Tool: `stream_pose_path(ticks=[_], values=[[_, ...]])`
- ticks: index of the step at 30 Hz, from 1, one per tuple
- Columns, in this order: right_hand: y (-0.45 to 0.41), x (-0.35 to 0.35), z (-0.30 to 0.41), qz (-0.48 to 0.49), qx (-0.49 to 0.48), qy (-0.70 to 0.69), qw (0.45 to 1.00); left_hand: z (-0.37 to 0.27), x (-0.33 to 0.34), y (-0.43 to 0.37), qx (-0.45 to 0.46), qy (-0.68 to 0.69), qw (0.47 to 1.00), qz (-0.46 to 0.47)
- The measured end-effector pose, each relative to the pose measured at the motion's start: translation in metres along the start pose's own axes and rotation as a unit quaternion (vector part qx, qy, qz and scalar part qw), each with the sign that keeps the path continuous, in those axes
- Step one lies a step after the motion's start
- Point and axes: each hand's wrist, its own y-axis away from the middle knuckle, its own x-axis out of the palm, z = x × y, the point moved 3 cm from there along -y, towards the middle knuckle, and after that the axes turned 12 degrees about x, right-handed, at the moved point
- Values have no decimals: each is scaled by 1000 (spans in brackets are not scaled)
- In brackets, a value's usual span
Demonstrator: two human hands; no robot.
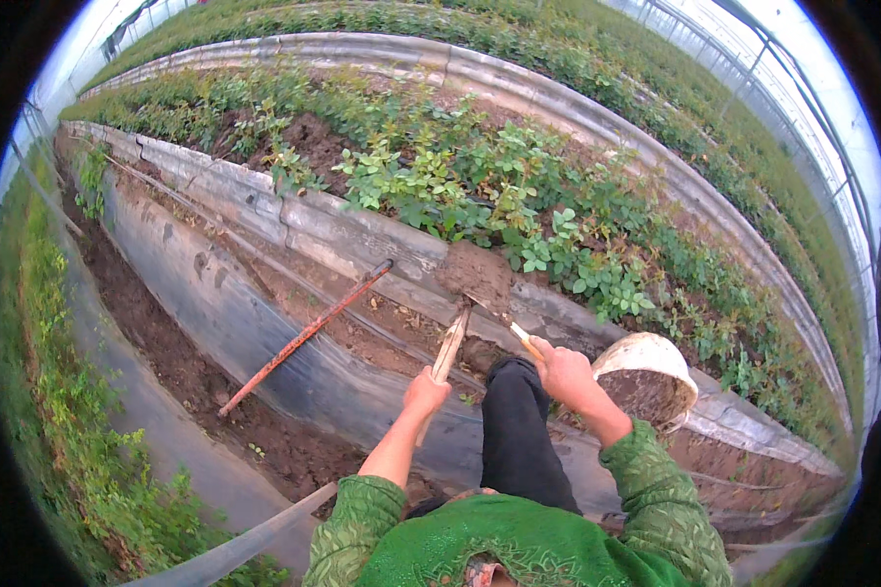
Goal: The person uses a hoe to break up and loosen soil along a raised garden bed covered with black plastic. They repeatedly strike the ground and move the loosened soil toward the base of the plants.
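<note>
My left hand (426, 393) grips a wooden stick or tool handle (451, 343) whose far end is dark with mud. A small trowel (518, 332) with a light wooden handle is in my right hand (564, 373). Its muddy blade meets the far end of the stick; mud hides the exact contact. Just beyond lies a smeared patch of wet brown mud or mortar (476, 273) on the concrete edging (371, 233) of a raised bed. Right of my right hand, a dirty white bucket (647, 352) leans toward me, with grey-brown muddy material (637, 395) inside.
Leafy green plants (440, 187) fill the bed behind the edging. A rusty red pole (305, 339) slants across the dark plastic sheet (213, 282) at left. A thin pipe (264, 257) runs along the edging's foot. My trouser leg (521, 433) stands between my arms.
</note>
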Motion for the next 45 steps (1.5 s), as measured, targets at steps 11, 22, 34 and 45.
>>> stream_pose_path(ticks=[11,22,34,45], values=[[-66,6,31,8,-10,64,998,-36,-29,-12,21,-71,997,-25],[-192,58,15,43,51,-46,997,-28,-27,-16,1,-49,999,9],[-246,146,-105,257,256,-372,854,-3,-15,32,-16,-70,996,-53],[-183,224,-85,239,376,-644,622,24,-50,118,-66,-39,986,-149]])
